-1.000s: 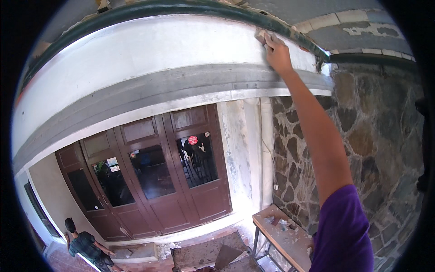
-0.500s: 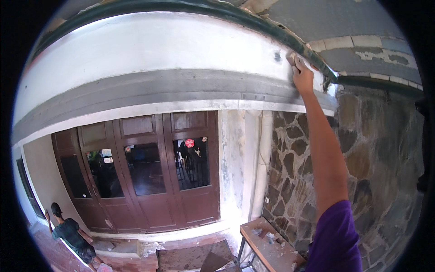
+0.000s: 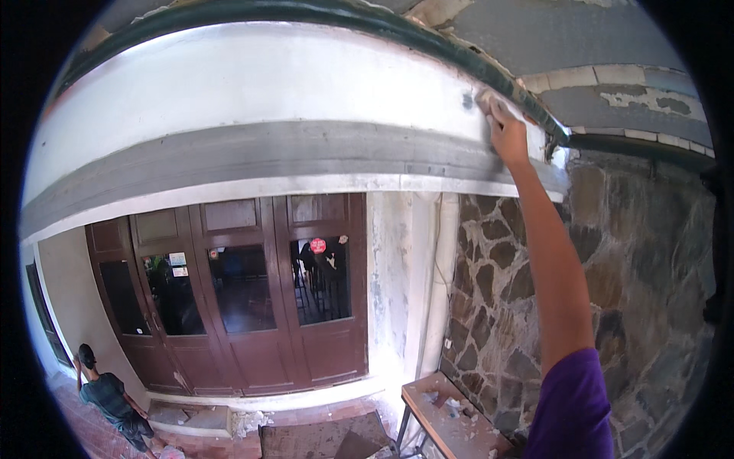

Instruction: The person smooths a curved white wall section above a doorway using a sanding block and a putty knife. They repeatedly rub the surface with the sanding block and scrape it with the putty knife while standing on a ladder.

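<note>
My right hand (image 3: 505, 131) is raised at the end of an outstretched arm in a purple sleeve. Its fingers are closed on a small tan pad (image 3: 483, 98), pressed to the white wall band (image 3: 306, 76) near its right end. Whether the pad is a block or a folded sheet I cannot tell. A dark grey smudge (image 3: 468, 100) marks the white surface just left of it. Close above the hand runs a dark green beam (image 3: 497, 73). Under the white band lies a grey ledge (image 3: 306, 143). My left hand is out of view.
Below right stands a table (image 3: 428, 405) strewn with debris. Brown panelled doors (image 3: 252, 359) with glass panes fill the wall below the ledge. A pale pipe (image 3: 440, 283) runs beside a stone wall (image 3: 612, 268). At lower left another person (image 3: 111, 398) stands in dark clothes.
My right hand has shifted slightly left along the white band with the tan pad, toward the grey smudge. The view has moved a little.
</note>
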A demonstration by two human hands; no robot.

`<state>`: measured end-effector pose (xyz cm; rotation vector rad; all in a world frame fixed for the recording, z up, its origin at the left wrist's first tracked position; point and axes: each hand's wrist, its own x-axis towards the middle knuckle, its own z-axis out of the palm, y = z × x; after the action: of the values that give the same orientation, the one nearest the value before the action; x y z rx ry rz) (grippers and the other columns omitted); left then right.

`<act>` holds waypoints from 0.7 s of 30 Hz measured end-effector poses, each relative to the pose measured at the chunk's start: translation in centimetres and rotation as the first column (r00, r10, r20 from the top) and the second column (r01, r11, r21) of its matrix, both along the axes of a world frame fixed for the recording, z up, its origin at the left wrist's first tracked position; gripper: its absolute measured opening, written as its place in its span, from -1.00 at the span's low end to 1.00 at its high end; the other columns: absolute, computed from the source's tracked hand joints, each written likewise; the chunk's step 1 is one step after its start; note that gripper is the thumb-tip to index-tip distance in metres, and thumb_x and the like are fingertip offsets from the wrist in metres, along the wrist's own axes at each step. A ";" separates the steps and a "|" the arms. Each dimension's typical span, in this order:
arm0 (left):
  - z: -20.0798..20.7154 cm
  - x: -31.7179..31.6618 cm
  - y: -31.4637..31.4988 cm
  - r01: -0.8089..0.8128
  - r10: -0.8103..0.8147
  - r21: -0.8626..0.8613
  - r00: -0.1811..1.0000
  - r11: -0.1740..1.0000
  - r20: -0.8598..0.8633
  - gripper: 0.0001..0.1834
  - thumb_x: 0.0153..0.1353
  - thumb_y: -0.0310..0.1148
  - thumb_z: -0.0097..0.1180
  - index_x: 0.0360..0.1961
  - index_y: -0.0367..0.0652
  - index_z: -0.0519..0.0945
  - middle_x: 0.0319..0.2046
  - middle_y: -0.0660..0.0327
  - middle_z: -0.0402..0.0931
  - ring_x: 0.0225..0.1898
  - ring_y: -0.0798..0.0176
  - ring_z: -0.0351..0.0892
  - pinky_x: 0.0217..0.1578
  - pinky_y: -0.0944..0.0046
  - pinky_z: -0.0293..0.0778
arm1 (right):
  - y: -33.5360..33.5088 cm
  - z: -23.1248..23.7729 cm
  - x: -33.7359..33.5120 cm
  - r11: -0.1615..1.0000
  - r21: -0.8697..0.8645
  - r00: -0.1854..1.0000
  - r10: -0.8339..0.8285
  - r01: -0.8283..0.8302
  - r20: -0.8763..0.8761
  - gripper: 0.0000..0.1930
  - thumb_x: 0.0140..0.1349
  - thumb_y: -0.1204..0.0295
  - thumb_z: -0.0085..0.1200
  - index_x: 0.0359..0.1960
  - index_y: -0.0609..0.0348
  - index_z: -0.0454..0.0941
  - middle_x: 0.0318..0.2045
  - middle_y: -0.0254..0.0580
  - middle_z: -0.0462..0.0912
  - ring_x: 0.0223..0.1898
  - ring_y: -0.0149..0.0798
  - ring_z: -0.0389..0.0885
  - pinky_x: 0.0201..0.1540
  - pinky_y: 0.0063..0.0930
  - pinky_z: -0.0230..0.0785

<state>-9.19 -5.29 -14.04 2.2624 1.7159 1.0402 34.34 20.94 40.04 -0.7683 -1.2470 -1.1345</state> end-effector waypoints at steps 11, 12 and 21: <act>0.5 0.1 -0.4 -0.013 0.012 -0.038 1.000 0.999 -0.015 -0.74 0.19 -0.20 0.09 -0.25 -0.18 0.57 -0.34 0.01 0.59 -0.23 -0.15 0.54 -0.10 -0.08 0.38 | -1.1 -1.4 -1.1 0.997 -0.023 0.964 -0.066 0.075 0.257 -0.55 0.13 0.61 0.07 0.11 0.13 0.49 0.02 0.03 0.55 -0.08 0.11 0.59 -0.05 -0.21 0.50; 0.5 0.0 -0.4 -0.013 0.013 -0.034 1.000 0.999 -0.002 -0.74 0.20 -0.20 0.08 -0.25 -0.18 0.56 -0.33 0.01 0.59 -0.24 -0.14 0.54 -0.11 -0.09 0.39 | -1.0 -1.3 -1.2 0.994 0.025 0.903 -0.108 0.107 0.416 -0.55 0.13 0.61 0.07 0.11 0.13 0.50 0.02 0.04 0.55 -0.07 0.11 0.59 -0.06 -0.20 0.50; 0.2 -0.3 -0.1 0.017 -0.017 0.031 1.000 0.999 0.001 -0.76 0.22 -0.22 0.04 -0.29 -0.18 0.56 -0.37 0.00 0.57 -0.28 -0.17 0.52 -0.17 -0.12 0.38 | -0.2 -0.8 -3.7 0.988 0.152 0.927 -0.057 0.001 0.370 -0.48 0.04 0.70 -0.07 0.09 0.07 0.51 0.05 0.13 0.51 -0.09 0.18 0.57 0.03 -0.17 0.47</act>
<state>-9.53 -5.36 -13.86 2.2899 1.6887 1.0718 30.67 20.71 39.24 -0.4695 -1.4478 -1.4280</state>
